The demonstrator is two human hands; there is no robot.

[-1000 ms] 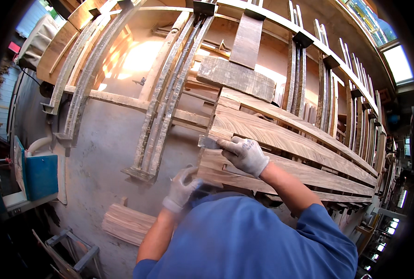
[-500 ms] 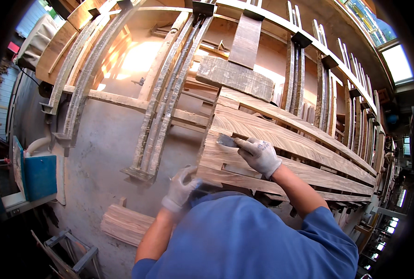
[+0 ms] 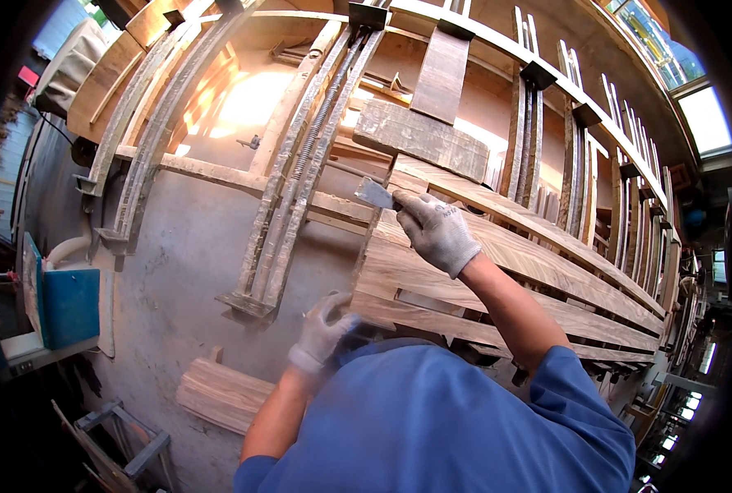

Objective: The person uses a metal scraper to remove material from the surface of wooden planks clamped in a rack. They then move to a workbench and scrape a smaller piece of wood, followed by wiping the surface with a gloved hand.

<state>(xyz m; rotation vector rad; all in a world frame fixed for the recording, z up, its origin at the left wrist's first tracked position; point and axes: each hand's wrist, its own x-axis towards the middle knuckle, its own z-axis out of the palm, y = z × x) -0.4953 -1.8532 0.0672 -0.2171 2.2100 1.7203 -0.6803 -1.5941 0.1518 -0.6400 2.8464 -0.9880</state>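
gripping a flat-bladed scraper (image 3: 374, 194), the right hand (image 3: 437, 233) works just above centre frame, blade out past the left end of the striped wooden boards (image 3: 419, 267), which stretch away rightward! lower centre, the left hand (image 3: 323, 332) is half curled near the boards; can't tell if it's holding anything. weathered plank (image 3: 422, 141) up top, long metal clamp (image 3: 304, 158) left of centre.

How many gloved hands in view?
2: the right hand, gripping a flat scraper at the left end of the planks; the left hand, beside the blue shirt. No others show, though the dark edges could hide some.
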